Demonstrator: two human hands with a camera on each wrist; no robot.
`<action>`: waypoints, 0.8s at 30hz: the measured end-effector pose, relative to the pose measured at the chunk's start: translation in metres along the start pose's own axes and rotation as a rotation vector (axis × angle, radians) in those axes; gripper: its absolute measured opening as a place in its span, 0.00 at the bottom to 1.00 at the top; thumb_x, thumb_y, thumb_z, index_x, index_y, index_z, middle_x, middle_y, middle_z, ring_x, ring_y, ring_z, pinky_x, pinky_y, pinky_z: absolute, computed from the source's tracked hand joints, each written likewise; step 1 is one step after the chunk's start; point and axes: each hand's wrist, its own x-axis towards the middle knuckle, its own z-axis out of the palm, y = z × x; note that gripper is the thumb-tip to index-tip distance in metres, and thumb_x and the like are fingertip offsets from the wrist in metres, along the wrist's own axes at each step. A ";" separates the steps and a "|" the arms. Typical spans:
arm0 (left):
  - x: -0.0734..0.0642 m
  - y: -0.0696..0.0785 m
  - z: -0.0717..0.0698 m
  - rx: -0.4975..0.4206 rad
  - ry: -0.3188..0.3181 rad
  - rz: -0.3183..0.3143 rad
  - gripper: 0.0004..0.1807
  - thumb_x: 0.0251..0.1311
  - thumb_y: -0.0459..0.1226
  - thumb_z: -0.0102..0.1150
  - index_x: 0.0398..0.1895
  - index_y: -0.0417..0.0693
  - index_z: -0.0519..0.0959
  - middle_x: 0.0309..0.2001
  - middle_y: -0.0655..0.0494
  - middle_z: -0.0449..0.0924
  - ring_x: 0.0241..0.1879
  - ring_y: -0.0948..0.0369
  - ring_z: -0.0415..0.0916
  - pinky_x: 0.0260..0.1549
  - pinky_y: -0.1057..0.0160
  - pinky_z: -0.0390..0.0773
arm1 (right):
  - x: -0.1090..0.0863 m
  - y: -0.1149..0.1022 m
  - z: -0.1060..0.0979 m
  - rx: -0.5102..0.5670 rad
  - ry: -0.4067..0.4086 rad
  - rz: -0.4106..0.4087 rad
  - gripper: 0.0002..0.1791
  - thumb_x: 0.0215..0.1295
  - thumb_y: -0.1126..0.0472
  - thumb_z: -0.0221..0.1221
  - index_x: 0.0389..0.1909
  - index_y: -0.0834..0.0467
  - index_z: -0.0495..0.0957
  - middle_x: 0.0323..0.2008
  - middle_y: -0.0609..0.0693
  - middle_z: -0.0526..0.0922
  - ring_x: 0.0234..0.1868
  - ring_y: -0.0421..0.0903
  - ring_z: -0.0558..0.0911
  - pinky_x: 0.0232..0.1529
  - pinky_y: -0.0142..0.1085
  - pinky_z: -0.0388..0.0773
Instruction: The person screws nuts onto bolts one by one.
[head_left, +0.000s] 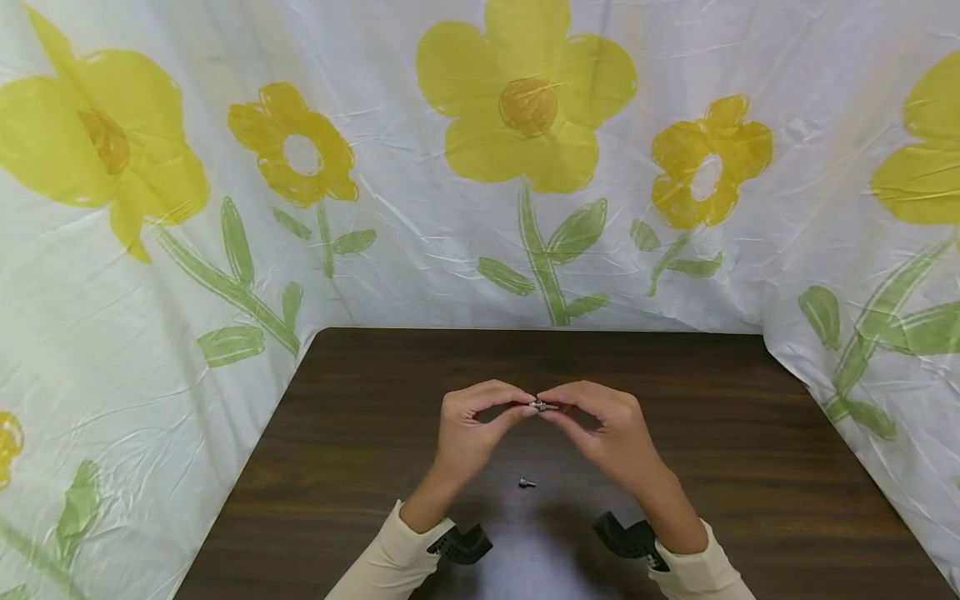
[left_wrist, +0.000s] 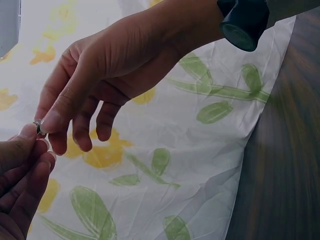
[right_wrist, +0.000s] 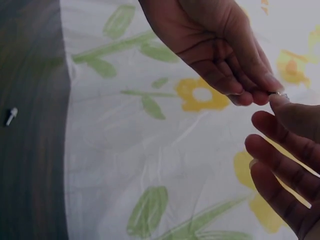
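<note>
Fingertips nearly meet over the middle of the table, where both hands pinch one small silvery bolt-like piece (head_left: pixel 542 406). My left hand (head_left: pixel 468 425) grips its left end between thumb and fingers. On the other end is my right hand (head_left: pixel 615 429), also with thumb and fingers. In the left wrist view the fingertips of the right hand (left_wrist: pixel 95 75) cover most of the piece. The right wrist view shows a bright bit of it between the left hand (right_wrist: pixel 225 55) and the right hand's thumb (right_wrist: pixel 295 116). Below the hands, a small metal bolt (head_left: pixel 527 482) lies on the table.
The dark wood-grain table (head_left: pixel 337 467) has its far edge against a white cloth (head_left: pixel 405 275) printed with yellow flowers, which also hangs along both sides. Each wrist bears a black camera mount, on the left (head_left: pixel 461 544) and the right (head_left: pixel 630 537).
</note>
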 end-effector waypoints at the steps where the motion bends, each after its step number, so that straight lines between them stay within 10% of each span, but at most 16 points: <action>1: 0.000 0.000 0.000 -0.001 0.000 -0.001 0.12 0.49 0.18 0.72 0.36 0.36 0.87 0.34 0.45 0.87 0.34 0.55 0.85 0.35 0.60 0.85 | 0.000 0.000 0.000 0.001 -0.001 0.000 0.10 0.63 0.64 0.70 0.44 0.61 0.87 0.39 0.52 0.89 0.38 0.48 0.88 0.43 0.31 0.83; 24: 0.000 0.001 0.001 0.005 -0.018 0.015 0.11 0.50 0.19 0.71 0.36 0.37 0.87 0.33 0.46 0.87 0.34 0.56 0.85 0.34 0.59 0.85 | -0.004 -0.007 0.003 -0.018 -0.071 0.198 0.09 0.66 0.72 0.64 0.40 0.54 0.85 0.36 0.45 0.87 0.36 0.40 0.85 0.40 0.28 0.81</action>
